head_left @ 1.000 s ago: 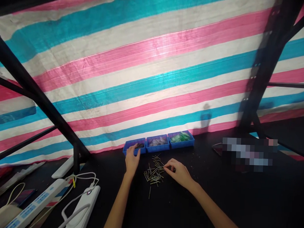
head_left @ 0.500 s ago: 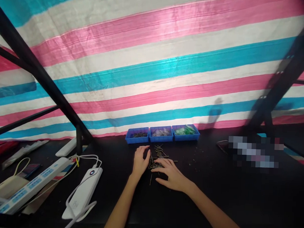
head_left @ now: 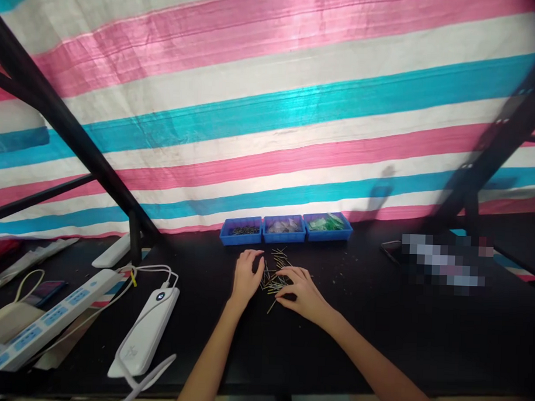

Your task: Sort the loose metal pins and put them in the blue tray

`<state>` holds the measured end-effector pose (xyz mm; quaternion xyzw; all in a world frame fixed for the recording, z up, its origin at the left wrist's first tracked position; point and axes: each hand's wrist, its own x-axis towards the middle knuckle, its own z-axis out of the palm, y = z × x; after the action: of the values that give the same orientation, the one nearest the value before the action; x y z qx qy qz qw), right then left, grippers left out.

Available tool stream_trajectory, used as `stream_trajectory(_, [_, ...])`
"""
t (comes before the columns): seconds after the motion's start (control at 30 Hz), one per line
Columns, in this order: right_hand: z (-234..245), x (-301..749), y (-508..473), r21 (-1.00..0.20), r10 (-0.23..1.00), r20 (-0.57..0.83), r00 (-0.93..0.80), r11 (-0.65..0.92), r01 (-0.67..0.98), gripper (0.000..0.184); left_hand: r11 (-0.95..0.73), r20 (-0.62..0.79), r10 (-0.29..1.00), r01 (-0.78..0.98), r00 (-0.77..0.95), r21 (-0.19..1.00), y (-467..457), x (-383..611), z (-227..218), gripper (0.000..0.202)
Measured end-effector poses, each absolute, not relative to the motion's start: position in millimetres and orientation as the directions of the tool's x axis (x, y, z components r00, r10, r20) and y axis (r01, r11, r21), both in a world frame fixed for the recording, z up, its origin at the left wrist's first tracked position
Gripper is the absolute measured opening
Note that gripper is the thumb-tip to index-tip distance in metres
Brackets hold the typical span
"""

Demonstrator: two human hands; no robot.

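A loose pile of thin metal pins [head_left: 277, 270] lies on the black table [head_left: 355, 320]. My left hand [head_left: 246, 275] rests at the pile's left edge, fingers together and slightly curled, touching the pins. My right hand [head_left: 303, 291] lies flat over the pile's right side with its fingers stretched toward the left hand. Neither hand lifts anything that I can make out. Behind the pile stand three small blue trays in a row: the left tray [head_left: 241, 230] holds dark pins, the middle tray [head_left: 284, 227] clear parts, the right tray [head_left: 327, 225] green parts.
A white power bank [head_left: 145, 331] with cables and a white power strip [head_left: 48, 321] lie at the left. Black frame posts [head_left: 76, 141] rise at left and right. A striped tarp [head_left: 271, 107] hangs behind. A blurred item [head_left: 443, 262] sits at the right.
My left hand came back from the left blue tray to the pile. My right hand went from pinching at the pins to lying flat over them. The view tilted down.
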<state>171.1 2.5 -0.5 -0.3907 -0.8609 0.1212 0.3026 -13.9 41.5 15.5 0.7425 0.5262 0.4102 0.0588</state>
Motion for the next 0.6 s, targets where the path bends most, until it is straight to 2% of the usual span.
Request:
stream_trajectory(0.2, [-0.8, 173.3, 4.8, -0.416, 0.737, 0.446, -0.507, 0.673, 0.612, 0.009, -0.466, 0.539, 0.829, 0.719, 0.15, 0.516, 43.8, -14.5, 12.0, 0.02])
stream_trajectory(0.4, [4.0, 172.8, 0.3, -0.346, 0.735, 0.409, -0.54, 0.673, 0.654, 0.025, -0.47, 0.533, 0.831, 0.713, 0.159, 0.521, 46.1, -15.2, 11.3, 0.019])
stream_trajectory(0.6, [10.9, 173.7, -3.7, -0.405, 0.735, 0.362, -0.573, 0.678, 0.614, 0.025, -0.479, 0.534, 0.828, 0.708, 0.169, 0.519, 45.5, -15.0, 12.1, 0.02])
